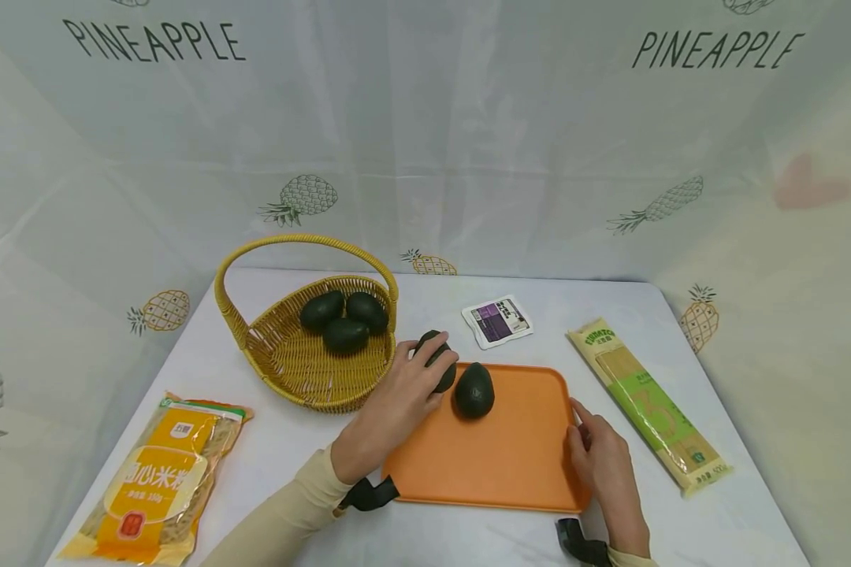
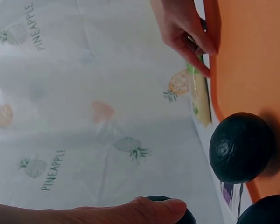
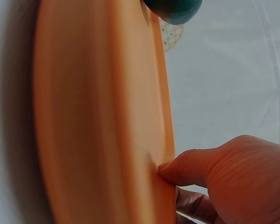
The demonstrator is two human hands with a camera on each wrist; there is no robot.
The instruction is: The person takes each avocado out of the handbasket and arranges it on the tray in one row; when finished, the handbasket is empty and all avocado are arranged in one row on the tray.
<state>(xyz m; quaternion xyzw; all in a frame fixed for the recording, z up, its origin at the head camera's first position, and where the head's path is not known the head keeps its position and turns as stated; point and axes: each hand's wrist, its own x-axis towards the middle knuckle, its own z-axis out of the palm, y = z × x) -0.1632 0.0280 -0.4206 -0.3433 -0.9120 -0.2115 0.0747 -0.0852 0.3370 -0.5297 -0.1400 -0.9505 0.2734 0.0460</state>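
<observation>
My left hand (image 1: pixel 411 386) grips a dark green avocado (image 1: pixel 445 378) from above, fingers spread over it, at the tray's upper left corner. In the left wrist view, its thumb (image 2: pixel 163 211) lies across an avocado at the bottom edge, and part of another avocado (image 2: pixel 267 212) shows in the corner. One avocado (image 1: pixel 473 390) rests on the orange tray (image 1: pixel 496 465), just right of that hand. My right hand (image 1: pixel 606 457) pinches the tray's right rim; in the right wrist view its thumb (image 3: pixel 186 165) presses the rim, with fingers outside it.
A yellow wicker basket (image 1: pixel 284 366) with a tall handle stands at the back left, holding three avocados (image 1: pixel 346 335). A yellow food bag (image 1: pixel 156 480) lies front left. A white-and-purple packet (image 1: pixel 497 321) lies behind the tray, and a long noodle pack (image 1: pixel 648 405) to its right.
</observation>
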